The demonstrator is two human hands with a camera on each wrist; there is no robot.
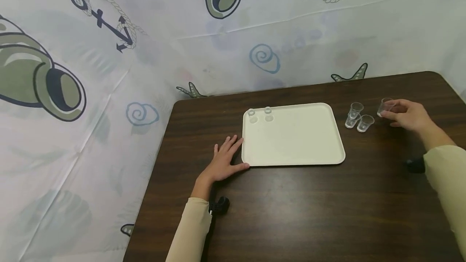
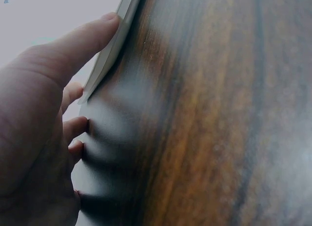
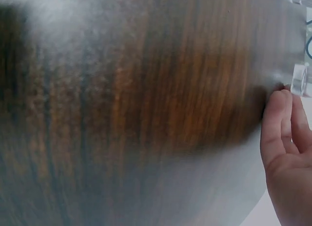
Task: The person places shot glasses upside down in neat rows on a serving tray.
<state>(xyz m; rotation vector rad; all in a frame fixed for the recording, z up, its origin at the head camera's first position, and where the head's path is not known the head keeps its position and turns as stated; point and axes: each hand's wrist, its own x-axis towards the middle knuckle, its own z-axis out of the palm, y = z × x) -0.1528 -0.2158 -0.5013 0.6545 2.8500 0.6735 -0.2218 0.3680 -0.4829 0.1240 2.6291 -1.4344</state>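
My right hand (image 1: 413, 114) holds a small clear shot glass (image 1: 385, 107) between thumb and fingers at the right of the table. In the right wrist view, the base of a clear shot glass (image 3: 299, 79) shows at the fingertips. Just left of that hand stand three more shot glasses (image 1: 365, 123), close together. Two shot glasses (image 1: 268, 113) sit in the far left corner of the white tray (image 1: 291, 140), apparently upside down. My left hand (image 1: 223, 161) is spread with straight fingers at the tray's near left corner, its thumb touching the rim.
The dark wooden table (image 1: 309, 213) has its far edge against a patterned cloth backdrop (image 1: 225, 60), which also hangs on the left side. Black bands with cameras (image 1: 219, 206) are worn on both wrists.
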